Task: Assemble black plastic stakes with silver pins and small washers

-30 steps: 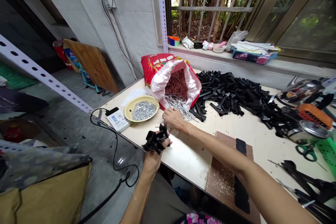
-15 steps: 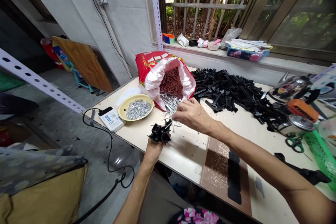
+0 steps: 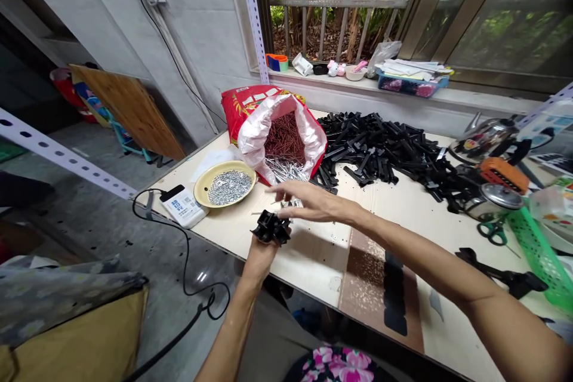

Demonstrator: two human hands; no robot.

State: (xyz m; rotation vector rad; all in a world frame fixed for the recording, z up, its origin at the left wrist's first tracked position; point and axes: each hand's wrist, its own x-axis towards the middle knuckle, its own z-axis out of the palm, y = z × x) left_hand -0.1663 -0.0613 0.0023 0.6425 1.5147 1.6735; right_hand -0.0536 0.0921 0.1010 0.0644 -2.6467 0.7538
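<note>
Near the table's front edge my left hand (image 3: 261, 253) is closed around a bunch of black plastic parts (image 3: 271, 228), whose ends stick up above the fingers. My right hand (image 3: 308, 200) hovers just above and to the right of them, fingers stretched and apart, with nothing visible in it. Behind it a red sack (image 3: 244, 108) lies on its side, its white lining folded back, with reddish-brown screws (image 3: 286, 140) and silvery screws (image 3: 286, 169) at its mouth. To the left stands a yellow bowl (image 3: 200, 194) of small shiny metal pieces (image 3: 230, 187).
A heap of black plastic parts (image 3: 380, 146) covers the back of the table. At right are a kettle (image 3: 486, 137), green-handled scissors (image 3: 492, 233) and a green basket (image 3: 537, 256). A white power bank (image 3: 184, 206) with a cable lies at the left edge. A brown board (image 3: 364, 286) lies in front.
My right hand has gone from pinched fingers near the sack to spread fingers, lower and closer to the black parts. My left hand keeps its hold. The view has shifted slightly.
</note>
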